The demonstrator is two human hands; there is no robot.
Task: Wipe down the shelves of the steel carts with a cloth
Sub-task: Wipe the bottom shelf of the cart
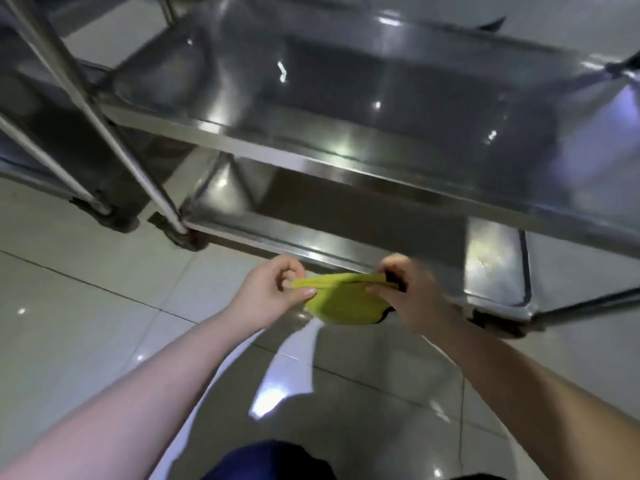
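Note:
A yellow-green cloth (337, 301) hangs stretched between both hands, in front of the steel cart's low shelf. My left hand (270, 292) pinches the cloth's left end between thumb and fingers. My right hand (412, 292) grips its right end. The steel cart (311, 154) stands just beyond my hands, with an upper shelf (398, 98) and a lower shelf (346, 216), both bare and shiny. The cloth touches neither shelf.
A second steel cart (52, 140) stands to the left, its upright tubes (90, 98) slanting across the view. Castor wheels (183, 237) rest on the glossy tiled floor (86, 306). My dark clothing (270, 459) shows at the bottom edge.

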